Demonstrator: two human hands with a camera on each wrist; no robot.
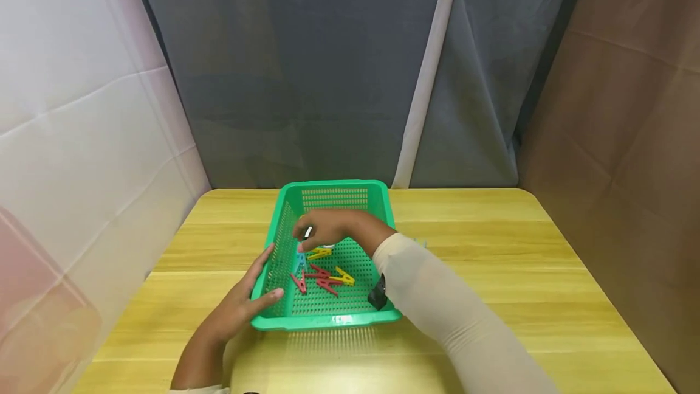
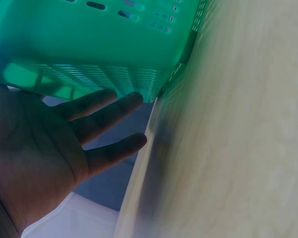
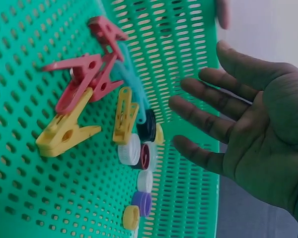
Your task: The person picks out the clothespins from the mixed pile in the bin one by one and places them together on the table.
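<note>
A green perforated plastic basket [image 1: 336, 321] rests on the table. My left hand [image 1: 235, 309] is at its near left corner, thumb over the rim and the other fingers spread along the outside wall. My right hand [image 3: 268, 124] reaches inside, fingers extended and apart, holding nothing. Red clothespins [image 3: 74, 82], yellow clothespins [image 3: 64, 136] and a blue clothespin [image 1: 300, 262] lie on the basket floor. Several bottle caps stand along one wall, among them a white cap [image 3: 129, 149], a purple cap [image 3: 142, 203] and a yellow cap [image 3: 131, 217].
The wooden table [image 1: 492, 272] spreads around the basket. A grey curtain [image 1: 328, 78] hangs behind, with a white cloth [image 1: 98, 108] at left and a brown one [image 1: 618, 138] at right. A small light-blue thing [image 1: 424, 244] shows beside my right sleeve, mostly hidden.
</note>
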